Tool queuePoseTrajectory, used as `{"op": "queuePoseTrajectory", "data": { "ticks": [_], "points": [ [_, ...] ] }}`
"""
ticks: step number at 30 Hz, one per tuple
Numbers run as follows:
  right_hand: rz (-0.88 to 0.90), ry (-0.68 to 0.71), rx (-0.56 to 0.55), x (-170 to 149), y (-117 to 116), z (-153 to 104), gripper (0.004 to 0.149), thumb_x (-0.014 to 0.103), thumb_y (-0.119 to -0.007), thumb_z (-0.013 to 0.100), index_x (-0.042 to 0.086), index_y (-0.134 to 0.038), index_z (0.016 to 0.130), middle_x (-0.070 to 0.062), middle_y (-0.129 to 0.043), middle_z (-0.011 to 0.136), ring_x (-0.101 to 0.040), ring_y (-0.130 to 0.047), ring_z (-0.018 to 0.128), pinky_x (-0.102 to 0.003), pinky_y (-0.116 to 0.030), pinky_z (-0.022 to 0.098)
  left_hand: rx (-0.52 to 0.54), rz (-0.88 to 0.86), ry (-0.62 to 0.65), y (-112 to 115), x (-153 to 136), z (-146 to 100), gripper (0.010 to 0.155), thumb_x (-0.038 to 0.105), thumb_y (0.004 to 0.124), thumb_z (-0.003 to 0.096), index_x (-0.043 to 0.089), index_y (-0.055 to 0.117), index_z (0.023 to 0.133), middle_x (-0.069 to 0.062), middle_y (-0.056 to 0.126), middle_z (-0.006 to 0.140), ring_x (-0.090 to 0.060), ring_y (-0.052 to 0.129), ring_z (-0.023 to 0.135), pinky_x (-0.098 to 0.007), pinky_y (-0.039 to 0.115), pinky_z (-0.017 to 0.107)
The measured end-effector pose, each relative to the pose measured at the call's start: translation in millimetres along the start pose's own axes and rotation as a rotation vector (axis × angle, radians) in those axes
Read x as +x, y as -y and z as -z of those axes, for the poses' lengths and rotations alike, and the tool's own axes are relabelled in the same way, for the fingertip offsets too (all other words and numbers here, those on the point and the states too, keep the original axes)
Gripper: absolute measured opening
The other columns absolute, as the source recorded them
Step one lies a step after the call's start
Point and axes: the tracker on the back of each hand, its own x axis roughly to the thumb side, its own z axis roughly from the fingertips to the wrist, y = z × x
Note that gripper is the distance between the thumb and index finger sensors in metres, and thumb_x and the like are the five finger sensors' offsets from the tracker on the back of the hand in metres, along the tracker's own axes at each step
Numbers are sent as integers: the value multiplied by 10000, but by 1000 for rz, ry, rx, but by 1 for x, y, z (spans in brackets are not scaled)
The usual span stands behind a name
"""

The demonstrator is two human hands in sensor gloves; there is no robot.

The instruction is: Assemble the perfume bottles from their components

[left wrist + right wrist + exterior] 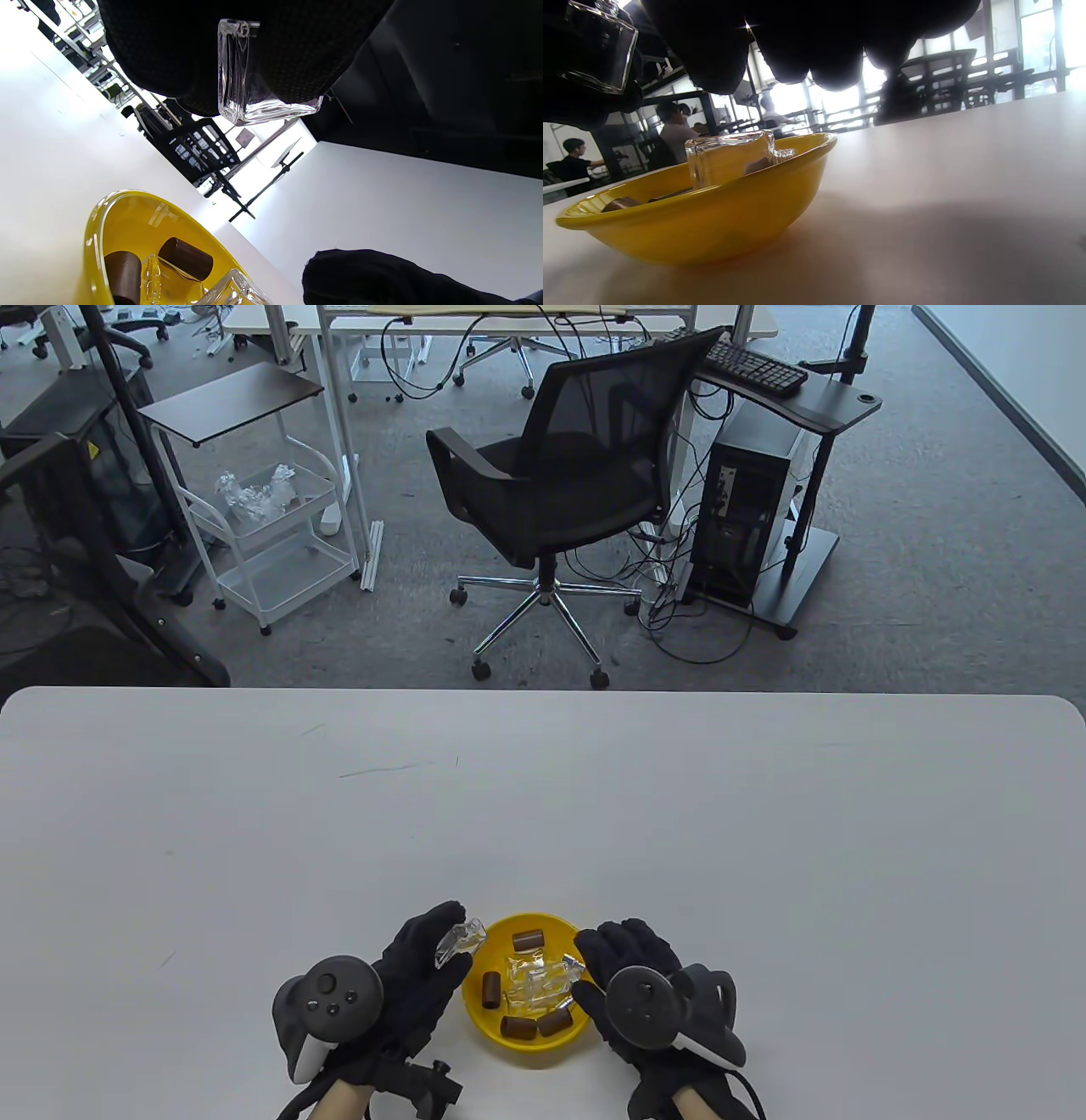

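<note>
A yellow bowl (519, 1042) sits near the table's front edge and holds several brown cylindrical caps (527, 940) and clear glass bottles (534, 984). My left hand (428, 950) is just left of the bowl and grips one clear glass bottle (459, 942) above the bowl's left rim. In the left wrist view that bottle (246, 76) lies against my gloved fingers (169, 51), above the bowl (123, 220). My right hand (604, 963) hovers at the bowl's right rim, fingers curled downward and empty. In the right wrist view my fingers (797, 38) hang above the bowl (712, 220), where a bottle (729, 159) sticks up.
The white table (543, 814) stretches wide beyond the bowl. Past its far edge stand a black office chair (560, 483), a white cart (271, 534) and a computer stand (755, 509).
</note>
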Motion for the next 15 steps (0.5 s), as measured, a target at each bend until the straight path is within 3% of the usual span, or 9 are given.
{"op": "queuePoseTrajectory", "data": {
  "ticks": [4,8,15],
  "points": [
    [-109,35,73,12,-5,8,564,361,-823,567,56,-670,1016,-173,-800,923,-515,-627,918,-655,-519,663,4,6,-7,-1,0,-1,589,275,825,509,226,601,1052,-81,739,991,-325,878,841,-438,811,588],
    [-194,12,178,19,-13,17,600,378,-833,559,28,-667,1017,-208,-751,939,-546,-563,933,-682,-467,670,10,4,-15,-3,-1,-2,589,275,825,511,226,600,1053,-81,740,992,-326,876,843,-439,808,591],
    [-275,15,197,24,-23,26,522,365,-835,561,61,-710,967,-226,-674,972,-563,-491,949,-695,-418,678,9,39,-24,-3,-1,-3,588,278,825,511,227,602,1053,-79,739,992,-326,875,844,-440,806,593]
  ]
}}
